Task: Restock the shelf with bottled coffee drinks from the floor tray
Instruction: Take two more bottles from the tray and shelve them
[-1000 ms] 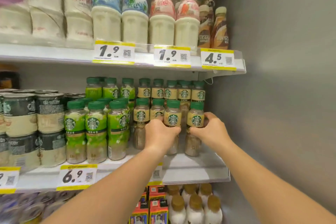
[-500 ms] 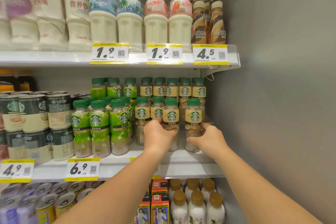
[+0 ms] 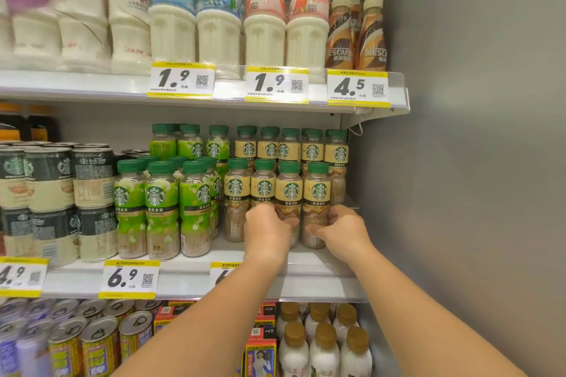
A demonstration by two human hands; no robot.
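Beige-labelled coffee bottles with green caps stand in rows at the right end of the middle shelf. My left hand wraps the lower part of the third front bottle. My right hand grips the base of the rightmost front bottle. Both bottles stand upright on the shelf, close together. A second row of the same bottles stands stacked behind and above. The floor tray is out of view.
Green-labelled coffee bottles stand just left of the beige ones, then stacked cans. A grey side wall closes the shelf on the right. Milk bottles fill the shelf above; cans and white bottles sit below.
My hands have slid lower on the two front bottles, from their labels down to their bases. The view has shifted slightly, showing more of the shelf below.
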